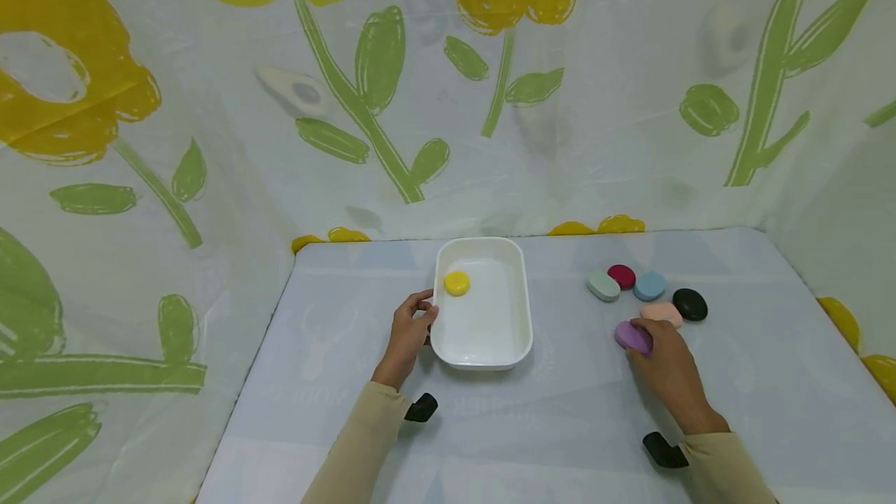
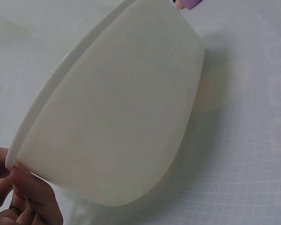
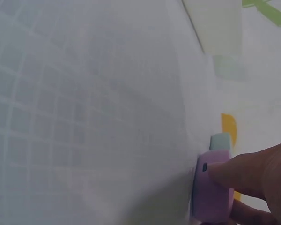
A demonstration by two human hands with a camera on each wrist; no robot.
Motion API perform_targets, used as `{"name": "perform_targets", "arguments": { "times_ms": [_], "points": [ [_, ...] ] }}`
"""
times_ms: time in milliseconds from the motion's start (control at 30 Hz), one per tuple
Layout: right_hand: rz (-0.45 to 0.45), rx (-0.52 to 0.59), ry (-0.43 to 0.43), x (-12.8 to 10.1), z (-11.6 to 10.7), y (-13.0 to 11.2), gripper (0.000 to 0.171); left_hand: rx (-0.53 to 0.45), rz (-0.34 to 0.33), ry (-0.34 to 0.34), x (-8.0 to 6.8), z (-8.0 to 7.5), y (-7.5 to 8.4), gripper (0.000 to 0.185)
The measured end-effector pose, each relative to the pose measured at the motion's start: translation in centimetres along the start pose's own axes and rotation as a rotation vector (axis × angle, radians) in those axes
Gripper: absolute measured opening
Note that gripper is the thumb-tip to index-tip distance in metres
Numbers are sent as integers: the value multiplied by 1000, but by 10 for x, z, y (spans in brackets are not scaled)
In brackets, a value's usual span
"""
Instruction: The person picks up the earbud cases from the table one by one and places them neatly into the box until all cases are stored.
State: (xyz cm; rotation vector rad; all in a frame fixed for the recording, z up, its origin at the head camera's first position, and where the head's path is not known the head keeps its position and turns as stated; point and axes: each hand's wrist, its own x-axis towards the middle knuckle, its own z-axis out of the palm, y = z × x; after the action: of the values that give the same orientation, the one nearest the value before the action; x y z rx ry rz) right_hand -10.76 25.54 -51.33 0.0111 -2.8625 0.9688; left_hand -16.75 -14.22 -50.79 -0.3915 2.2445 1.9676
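A white rectangular tray (image 1: 483,333) with rounded corners holds one small yellow round piece (image 1: 457,283) near its far left side. My left hand (image 1: 409,333) pinches the tray's left rim between thumb and fingers; the left wrist view shows the white tray wall (image 2: 112,103) close up, with fingertips (image 2: 35,192) at its rim. To the right, my right hand (image 1: 668,364) grips a purple rounded piece (image 1: 633,337) from above. Seen from the right wrist, this purple piece (image 3: 213,192) has a small dark slot in its side, and the thumb (image 3: 243,173) presses beside the slot.
Beyond my right hand lie similar rounded pieces: mint green (image 1: 603,286), red (image 1: 621,277), light blue (image 1: 649,286), black (image 1: 690,305) and peach (image 1: 661,313). The pale table (image 1: 336,442) ends at a flower-printed cloth (image 1: 546,162) behind and at the sides.
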Motion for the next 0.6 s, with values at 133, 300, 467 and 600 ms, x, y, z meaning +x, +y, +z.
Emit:
{"name": "perform_targets", "arguments": {
  "times_ms": [133, 300, 467, 600],
  "points": [
    [8, 0, -16, 0, 0, -3, 49, -5, -7, 2, 0, 0, 0, 40],
    [-1, 40, -17, 3, 1, -8, 49, -10, -11, 6, 0, 1, 2, 40],
    [-9, 78, -28, 13, 3, -18, 50, -12, -20, 9, 0, 2, 4, 40],
    [-13, 122, -54, 22, 4, -33, 53, -12, -13, 6, -1, 3, 5, 39]
  ]
}}
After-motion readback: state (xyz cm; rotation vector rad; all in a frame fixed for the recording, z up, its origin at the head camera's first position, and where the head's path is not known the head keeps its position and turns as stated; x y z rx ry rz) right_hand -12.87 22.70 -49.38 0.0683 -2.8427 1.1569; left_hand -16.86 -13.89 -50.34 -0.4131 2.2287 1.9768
